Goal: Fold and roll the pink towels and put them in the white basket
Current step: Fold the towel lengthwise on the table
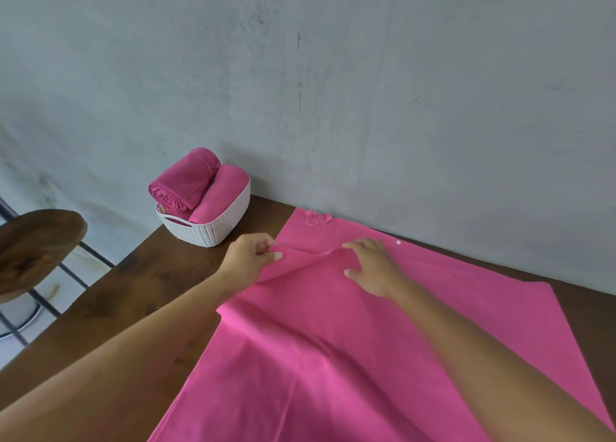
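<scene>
— Looking at the white basket [206, 231] first: two rolled pink towels [186, 183] are already in it, one lying on top toward the left, one beside it, poking above the rim. It sits at the far corner of the wooden table [143, 275], near the wall.

— And the spread towel [333, 358]?

— Flat across the table, one layer doubled over another by the look of it, nowhere near rolled. The left hand [248, 258] pinches the upper layer's edge between thumb and fingers and lifts it a little. The right hand [370, 268] is partly spread, fingertips on the cloth just beside that raised edge; I can't tell if it's gripping.

— So where are we?

— Two done, I'd judge, and this one mid-fold. Squaring the edges, rolling and basketing remain, and the basket looks nearly full.
</scene>
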Available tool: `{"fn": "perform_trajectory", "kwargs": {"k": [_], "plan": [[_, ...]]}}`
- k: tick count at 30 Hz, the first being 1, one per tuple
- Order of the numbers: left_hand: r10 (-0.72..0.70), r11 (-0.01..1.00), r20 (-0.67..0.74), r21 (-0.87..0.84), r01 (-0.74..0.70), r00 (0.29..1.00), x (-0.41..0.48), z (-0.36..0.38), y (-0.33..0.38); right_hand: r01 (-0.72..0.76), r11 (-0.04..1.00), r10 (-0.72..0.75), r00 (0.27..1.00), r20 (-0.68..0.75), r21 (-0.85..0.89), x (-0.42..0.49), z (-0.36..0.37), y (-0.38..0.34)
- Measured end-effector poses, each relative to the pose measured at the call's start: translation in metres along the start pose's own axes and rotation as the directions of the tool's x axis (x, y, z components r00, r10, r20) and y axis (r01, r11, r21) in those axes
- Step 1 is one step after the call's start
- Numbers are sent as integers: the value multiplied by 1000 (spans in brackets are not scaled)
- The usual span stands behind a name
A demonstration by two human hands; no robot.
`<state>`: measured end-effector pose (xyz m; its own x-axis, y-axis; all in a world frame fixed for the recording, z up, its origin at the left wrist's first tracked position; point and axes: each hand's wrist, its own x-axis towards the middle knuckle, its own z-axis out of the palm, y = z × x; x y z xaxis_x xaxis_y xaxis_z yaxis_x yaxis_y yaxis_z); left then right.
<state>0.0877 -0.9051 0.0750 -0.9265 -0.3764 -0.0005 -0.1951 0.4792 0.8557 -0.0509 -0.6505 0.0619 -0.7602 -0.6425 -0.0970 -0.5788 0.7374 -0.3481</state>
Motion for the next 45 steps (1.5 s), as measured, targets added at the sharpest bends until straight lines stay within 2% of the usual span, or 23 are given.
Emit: {"fn": "perform_trajectory", "kwargs": {"k": [5, 9, 16, 19, 22, 25, 27, 30, 33, 36, 41, 45], "plan": [[39, 992, 55, 116, -45, 998, 44, 1, -2, -62, 996, 63, 998, 9, -60, 33, 8, 2], [21, 985, 81, 167, -35, 996, 76, 16, -5, -73, 997, 72, 997, -33, -17, 52, 14, 4], [22, 980, -35, 200, -14, 999, 123, 43, -16, 86, 995, -76, 984, -162, 51, 95, 20, -5], [48, 975, -47, 219, -36, 998, 138, 47, -19, 105, 992, -95, 987, -128, 75, 113, 20, -14], [56, 971, -37, 235, -46, 998, 148, 51, -26, 123, 992, -123, 992, -41, 15, 126, 22, -19], [85, 969, -43, 236, -73, 995, 153, 53, -27, 147, 989, -148, 986, -72, -16, 131, 25, -16], [95, 973, -20, 211, -89, 995, 154, 54, -29, 174, 984, -168, 975, -147, 35, 129, 25, -15], [79, 985, -17, 153, -76, 997, 157, 54, -34, 189, 960, -140, 963, -232, 206, 121, 18, -17], [66, 991, 16, 116, -67, 998, 159, 50, -32, 192, 924, -117, 965, -233, 330, 112, 4, -21], [127, 988, 23, 85, -129, 992, 154, 44, -21, 169, 883, -70, 970, -233, 438, 103, -11, -27], [189, 982, -70, 12, -189, 979, 132, 28, 0, 113, 727, 42, 977, -208, 677, 91, -40, -38], [210, 970, -75, -112, -218, 975, 103, 13, 15, 65, 637, 149, 967, -205, 768, 94, -54, -36]]}}
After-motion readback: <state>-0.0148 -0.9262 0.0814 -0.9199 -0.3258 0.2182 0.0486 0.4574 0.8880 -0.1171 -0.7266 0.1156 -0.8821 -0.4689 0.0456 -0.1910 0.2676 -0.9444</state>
